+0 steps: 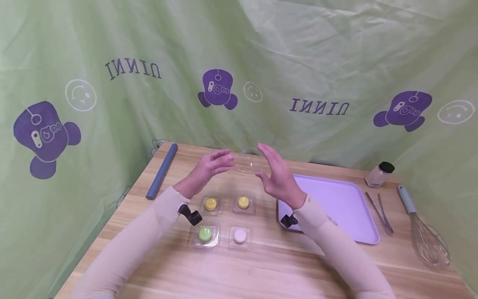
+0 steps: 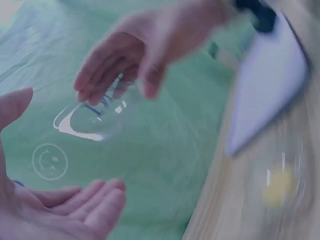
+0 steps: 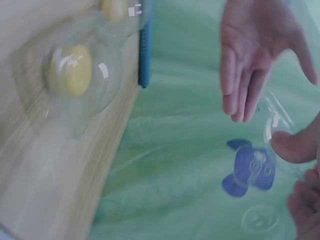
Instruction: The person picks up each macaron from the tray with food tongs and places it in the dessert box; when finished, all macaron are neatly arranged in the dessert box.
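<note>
Over the table's back part, my right hand [image 1: 279, 176] holds a clear plastic box [image 1: 251, 162], its thumb against the near side in the right wrist view. My left hand [image 1: 206, 171] is raised facing it, fingers extended and holding nothing; a gap parts it from the clear plastic box [image 2: 82, 122] in the left wrist view. Below the hands, small clear boxes on the table each contain a macaron: a yellow macaron [image 1: 210, 204], another yellow macaron [image 1: 244, 202], a green macaron [image 1: 205, 234] and a pale pink macaron [image 1: 240, 236]. The held box's outline is faint.
A lilac tray [image 1: 336, 203] lies right of the macarons, partly under the right forearm. Beyond it are a black-lidded jar [image 1: 379, 174], tongs [image 1: 380, 212] and a whisk [image 1: 425, 232]. A blue rod [image 1: 162, 171] lies at the left edge; a green curtain [image 1: 261, 50] hangs behind.
</note>
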The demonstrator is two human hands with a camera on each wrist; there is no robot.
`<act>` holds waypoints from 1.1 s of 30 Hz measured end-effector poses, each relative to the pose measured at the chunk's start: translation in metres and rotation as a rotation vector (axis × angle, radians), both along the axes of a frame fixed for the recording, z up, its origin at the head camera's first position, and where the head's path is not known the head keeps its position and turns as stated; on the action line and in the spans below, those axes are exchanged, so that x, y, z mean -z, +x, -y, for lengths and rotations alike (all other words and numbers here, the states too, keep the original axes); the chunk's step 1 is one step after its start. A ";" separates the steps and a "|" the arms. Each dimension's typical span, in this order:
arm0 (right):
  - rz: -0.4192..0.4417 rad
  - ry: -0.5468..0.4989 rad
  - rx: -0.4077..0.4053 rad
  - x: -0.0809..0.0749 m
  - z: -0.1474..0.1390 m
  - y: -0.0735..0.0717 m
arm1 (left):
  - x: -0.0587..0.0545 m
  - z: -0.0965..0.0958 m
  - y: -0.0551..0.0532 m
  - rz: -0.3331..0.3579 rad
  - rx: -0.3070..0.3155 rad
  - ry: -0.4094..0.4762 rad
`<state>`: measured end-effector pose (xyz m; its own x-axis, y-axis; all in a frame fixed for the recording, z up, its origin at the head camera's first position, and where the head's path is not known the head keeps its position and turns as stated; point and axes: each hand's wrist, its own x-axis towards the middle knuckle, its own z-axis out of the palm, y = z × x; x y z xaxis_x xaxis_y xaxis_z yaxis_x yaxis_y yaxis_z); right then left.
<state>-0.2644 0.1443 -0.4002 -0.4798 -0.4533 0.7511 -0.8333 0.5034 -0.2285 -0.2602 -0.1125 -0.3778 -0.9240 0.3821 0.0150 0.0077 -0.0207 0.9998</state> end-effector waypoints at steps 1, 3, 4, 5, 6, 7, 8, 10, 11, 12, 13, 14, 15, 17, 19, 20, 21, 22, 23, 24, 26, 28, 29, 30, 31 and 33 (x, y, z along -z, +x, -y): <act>-0.075 0.017 -0.007 -0.001 0.001 0.002 | -0.002 0.002 0.003 0.038 0.028 0.050; -0.223 0.054 -0.017 -0.002 0.004 0.006 | -0.004 0.007 0.007 0.113 0.082 0.113; -0.298 0.075 -0.018 -0.003 0.005 0.008 | -0.006 0.008 0.008 0.153 0.105 0.134; -0.375 0.094 -0.023 -0.004 0.005 0.009 | -0.006 0.010 0.009 0.189 0.131 0.149; -0.447 0.113 -0.028 -0.004 0.006 0.010 | -0.007 0.011 0.011 0.219 0.157 0.158; -0.512 0.134 -0.032 -0.005 0.007 0.011 | -0.008 0.011 0.012 0.242 0.180 0.160; -0.570 0.153 -0.035 -0.005 0.008 0.012 | -0.008 0.012 0.013 0.261 0.201 0.155; -0.665 0.193 -0.043 -0.005 0.009 0.014 | -0.008 0.011 0.016 0.297 0.248 0.149; -0.700 0.208 -0.051 -0.005 0.009 0.015 | -0.008 0.010 0.017 0.307 0.269 0.143; -0.725 0.226 -0.055 -0.005 0.010 0.016 | -0.007 0.010 0.019 0.312 0.288 0.138; -0.746 0.243 -0.058 -0.004 0.010 0.016 | -0.007 0.009 0.020 0.317 0.305 0.136; -0.766 0.256 -0.059 -0.003 0.010 0.017 | -0.007 0.008 0.021 0.320 0.319 0.136; -0.784 0.268 -0.062 -0.002 0.010 0.017 | -0.007 0.008 0.022 0.321 0.330 0.137; -0.808 0.281 -0.068 -0.001 0.010 0.018 | -0.008 0.007 0.025 0.314 0.342 0.137; -0.818 0.286 -0.071 0.000 0.010 0.019 | -0.007 0.007 0.026 0.302 0.354 0.132; -0.822 0.285 -0.074 0.001 0.010 0.019 | -0.007 0.007 0.026 0.293 0.363 0.125; -0.822 0.283 -0.076 0.001 0.010 0.019 | -0.007 0.008 0.026 0.287 0.370 0.119; -0.821 0.279 -0.079 0.001 0.010 0.019 | -0.007 0.008 0.026 0.282 0.380 0.113; -0.820 0.276 -0.081 0.001 0.011 0.019 | -0.006 0.009 0.026 0.276 0.391 0.108; -0.819 0.274 -0.083 0.001 0.011 0.019 | -0.006 0.009 0.026 0.272 0.401 0.103; -0.819 0.273 -0.085 0.001 0.012 0.019 | -0.005 0.011 0.026 0.266 0.416 0.093; -0.818 0.274 -0.086 0.000 0.013 0.020 | -0.004 0.012 0.026 0.266 0.421 0.089; -0.816 0.278 -0.086 0.000 0.013 0.020 | -0.003 0.013 0.026 0.264 0.419 0.086; -0.810 0.282 -0.087 0.000 0.013 0.020 | -0.003 0.013 0.026 0.262 0.415 0.083; -0.802 0.284 -0.089 -0.001 0.014 0.021 | -0.002 0.013 0.026 0.258 0.413 0.081; -0.783 0.289 -0.092 -0.002 0.014 0.022 | -0.001 0.014 0.026 0.252 0.403 0.084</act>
